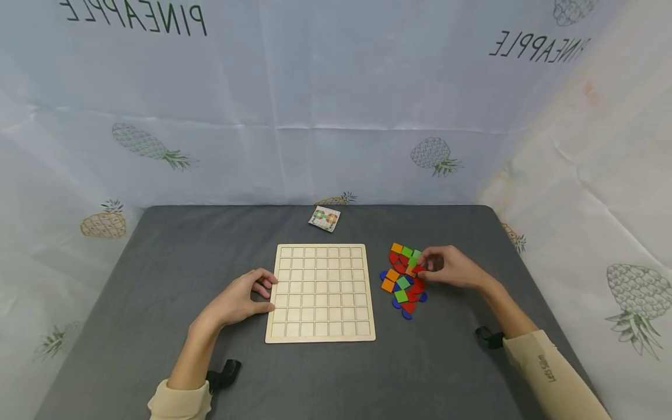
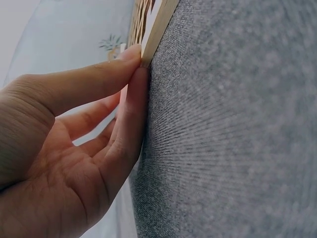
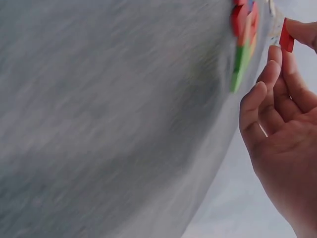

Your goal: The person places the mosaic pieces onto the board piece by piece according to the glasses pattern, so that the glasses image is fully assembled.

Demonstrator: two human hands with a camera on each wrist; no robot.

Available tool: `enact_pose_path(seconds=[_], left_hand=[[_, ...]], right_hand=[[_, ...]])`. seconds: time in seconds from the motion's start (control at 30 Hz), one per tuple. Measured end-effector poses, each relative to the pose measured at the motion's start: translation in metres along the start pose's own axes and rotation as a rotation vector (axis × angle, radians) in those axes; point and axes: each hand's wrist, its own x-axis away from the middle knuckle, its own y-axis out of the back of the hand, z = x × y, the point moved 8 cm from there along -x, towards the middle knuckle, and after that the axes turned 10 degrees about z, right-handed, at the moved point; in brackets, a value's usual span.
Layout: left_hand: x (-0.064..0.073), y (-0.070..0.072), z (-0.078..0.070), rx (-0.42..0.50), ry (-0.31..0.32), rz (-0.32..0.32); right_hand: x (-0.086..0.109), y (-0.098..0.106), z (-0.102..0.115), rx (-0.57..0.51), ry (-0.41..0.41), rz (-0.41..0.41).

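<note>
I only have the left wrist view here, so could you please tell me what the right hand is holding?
Observer: The right hand pinches a small red piece.
Operator: Thank you; what lies near that hand, please?
Observer: In the head view, a cluster of loose colored pieces lies just to the right of the gridded board.
Operator: I appreciate that; might there be anything beyond the board's far edge?
Observer: Yes, a small printed card lies there, turned at a slight angle.
</note>
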Motion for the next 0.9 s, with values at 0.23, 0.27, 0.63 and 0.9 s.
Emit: enact_pose_path(seconds=[0.23,0.27,0.63,0.9], left_hand=[[-0.001,0.0,-0.001,-0.001,0.016,-0.006],[-0.001,0.0,-0.001,-0.004,0.02,-0.008],[-0.001,-0.001,-0.001,-0.003,0.032,-0.016],[-0.001,-0.002,0.002,-0.002,0.039,-0.024]], right_hand=[[-0.017,-0.007,0.022,-0.015,0.015,0.004],[-0.02,-0.008,0.024,-0.019,0.015,0.008],[-0.052,-0.023,0.048,-0.094,0.075,0.03],[-0.073,-0.036,0.056,-0.173,0.084,0.07]])
